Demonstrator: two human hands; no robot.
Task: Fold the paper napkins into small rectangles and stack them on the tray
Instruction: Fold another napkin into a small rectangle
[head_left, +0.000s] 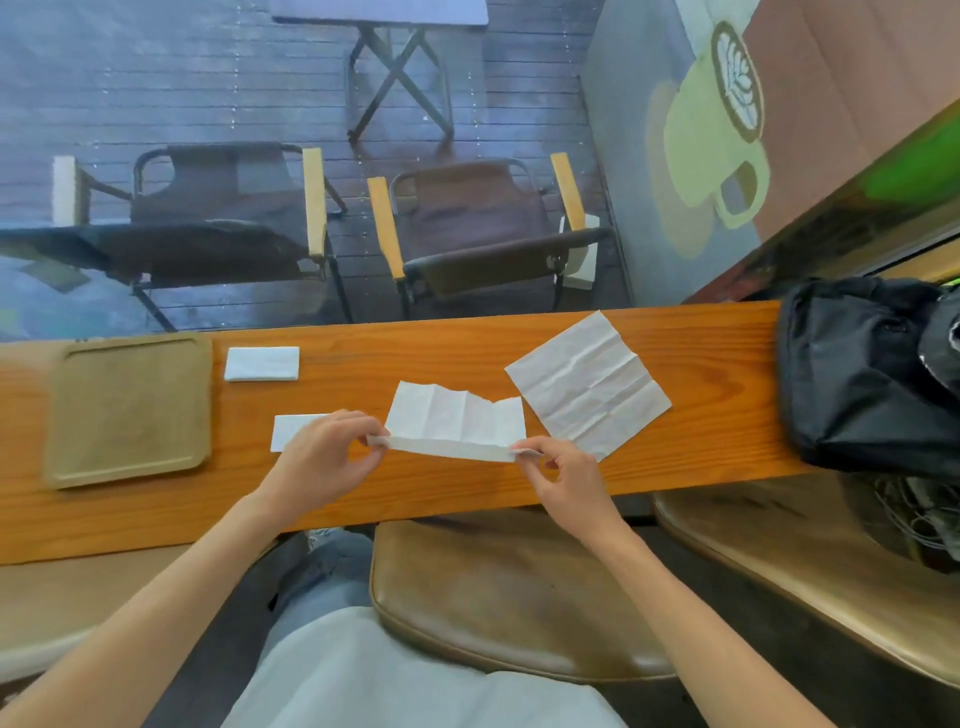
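Observation:
A half-folded white napkin (457, 423) lies mid-counter with its near edge lifted. My left hand (324, 457) pinches its near left corner and my right hand (558, 475) pinches its near right corner. An unfolded creased napkin (587, 384) lies flat just to the right, touching the one I hold. One folded small rectangle (262, 364) rests beside the tray, and another folded napkin (293, 428) lies partly hidden behind my left hand. The brown tray (127, 410) sits at the left with nothing on it.
A black bag (872, 374) occupies the right end of the wooden counter (701, 457). Brown padded stools (498, 592) stand below the counter's near edge. Beyond a window are chairs and a folding table.

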